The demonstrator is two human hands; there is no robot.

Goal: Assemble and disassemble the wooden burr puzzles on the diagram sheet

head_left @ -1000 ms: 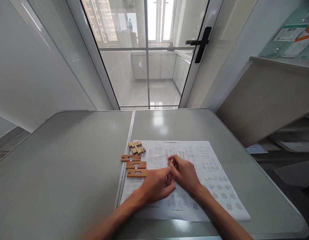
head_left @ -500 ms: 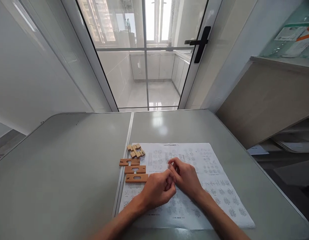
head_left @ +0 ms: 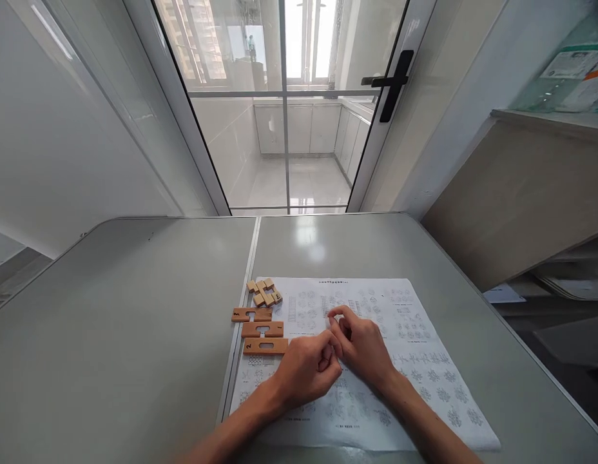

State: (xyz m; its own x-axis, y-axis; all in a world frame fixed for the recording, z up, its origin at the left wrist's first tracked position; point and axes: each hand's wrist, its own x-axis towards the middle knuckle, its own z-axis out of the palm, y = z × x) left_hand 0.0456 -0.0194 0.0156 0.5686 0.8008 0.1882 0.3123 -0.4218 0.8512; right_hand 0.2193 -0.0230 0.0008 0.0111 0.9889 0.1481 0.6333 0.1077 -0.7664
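My left hand (head_left: pixel 308 366) is closed in a loose fist over a printed sheet (head_left: pixel 444 419), thumb against the curled fingers. My right hand (head_left: pixel 361 338) is closed too, its fingers bent inward, and its fingertips meet the left hand's knuckles. Nothing shows between the fingers of either hand. Just left of my left hand lies a flat wooden puzzle piece marked 2 (head_left: pixel 253 347), slotted in the middle. Above it are a similar notched wooden piece (head_left: pixel 274 329) and another marked 3 (head_left: pixel 238 314). A lighter group of crossed wooden pieces (head_left: pixel 264 293) lies at the sheet's upper left corner.
The sheet carries rows of small diagrams and lies on a grey table (head_left: pixel 158 322) with a pale seam strip (head_left: pixel 250 258). Beyond the table stands a glass door with a black handle (head_left: pixel 395 84). A shelf panel (head_left: pixel 521 187) rises at the right, with a clear plastic bottle (head_left: pixel 564 77) above.
The whole view has shifted very slightly. Both hands keep the same pose, and the wooden pieces lie where they were.
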